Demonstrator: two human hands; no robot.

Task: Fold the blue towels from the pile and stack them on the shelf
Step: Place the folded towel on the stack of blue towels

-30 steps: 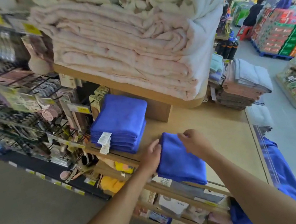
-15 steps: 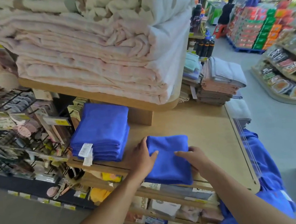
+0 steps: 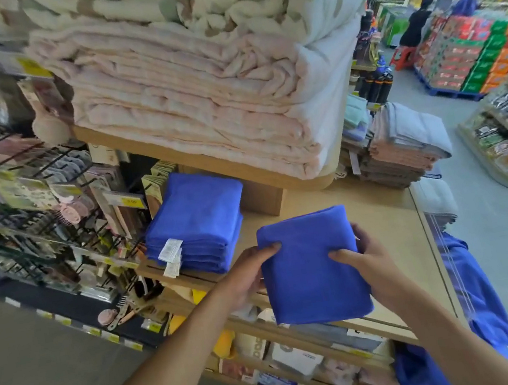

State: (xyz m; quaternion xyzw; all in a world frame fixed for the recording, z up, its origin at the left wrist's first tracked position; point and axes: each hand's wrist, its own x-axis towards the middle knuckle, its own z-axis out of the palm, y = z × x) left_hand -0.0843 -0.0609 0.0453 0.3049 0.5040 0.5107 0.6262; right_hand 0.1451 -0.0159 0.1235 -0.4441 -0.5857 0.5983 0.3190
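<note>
I've got the folded blue microfibre towel gripped btwn left hand & right hand, over the pale wooden shelf. The neat stack of folded blue towels sits beside it. The crumpled blue towel pile at right isn't folded yet, so approx mid-task, I'd judge.

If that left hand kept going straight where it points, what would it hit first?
The folded blue towel it grips. Past that, the left hand points across the wooden shelf; the way looks free, though depth is unclear.

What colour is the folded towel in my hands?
The towel is plain royal blue, no pattern; the head view shows it.
</note>
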